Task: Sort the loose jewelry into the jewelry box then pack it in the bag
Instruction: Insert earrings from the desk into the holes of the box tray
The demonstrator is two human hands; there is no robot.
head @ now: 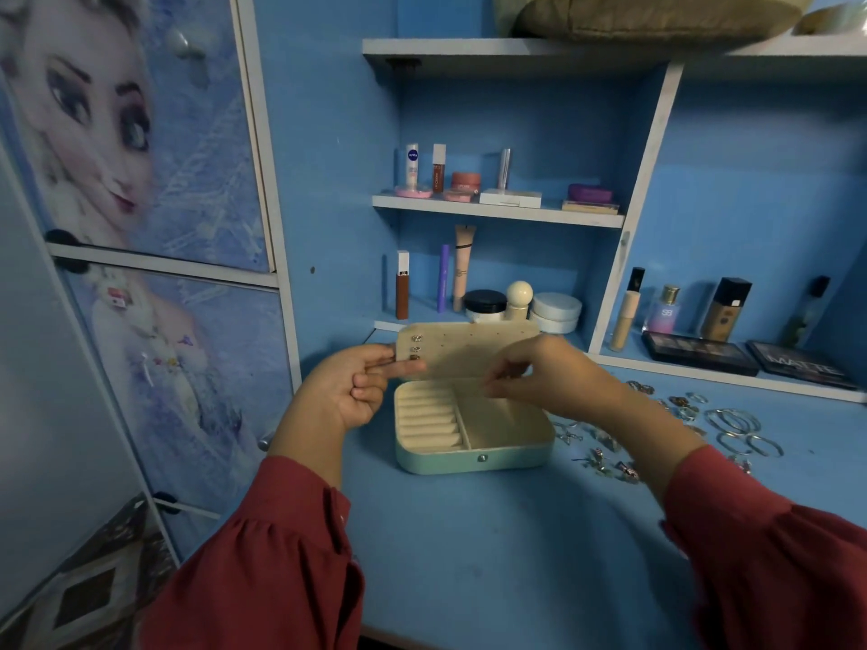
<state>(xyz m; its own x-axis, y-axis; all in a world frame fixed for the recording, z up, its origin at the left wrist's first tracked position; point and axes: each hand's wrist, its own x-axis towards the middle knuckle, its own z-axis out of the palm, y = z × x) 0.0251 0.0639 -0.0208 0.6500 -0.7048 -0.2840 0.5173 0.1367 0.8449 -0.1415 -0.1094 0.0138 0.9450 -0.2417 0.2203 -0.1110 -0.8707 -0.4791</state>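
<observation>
1. Jewelry box (474, 443): mint-coloured case sitting open on the blue table (492, 555), ring rolls filling its left half, an open compartment lying to the right.
2. Earring panel (469, 351): cream perforated flap standing up at the back of the box, carrying three studs (415, 348) in a column at its left edge.
3. Left hand (349, 391): thumb and fingers pinching the panel's left edge just beside the studs, steadying it upright.
4. Right hand (539, 372): hovering above the open compartment in front of the panel, fingertips drawn together in a narrow pinch; whether a small piece is sitting in that grip cannot be told.
5. Loose jewelry (680, 424): rings, bangles and earrings lying scattered on the table to the right of the box, near the right wrist and outside both grips.
6. Step in hand, as judged: seating an earring on the panel. Doing it well is calling for the left hand bracing the flap firmly while the right is lining a post squarely with a free hole next to the filled column, pressing gently so the flap is not folding back.
7. Progress, as judged: early; most pieces are remaining unsorted, and no bag is showing in view.
</observation>
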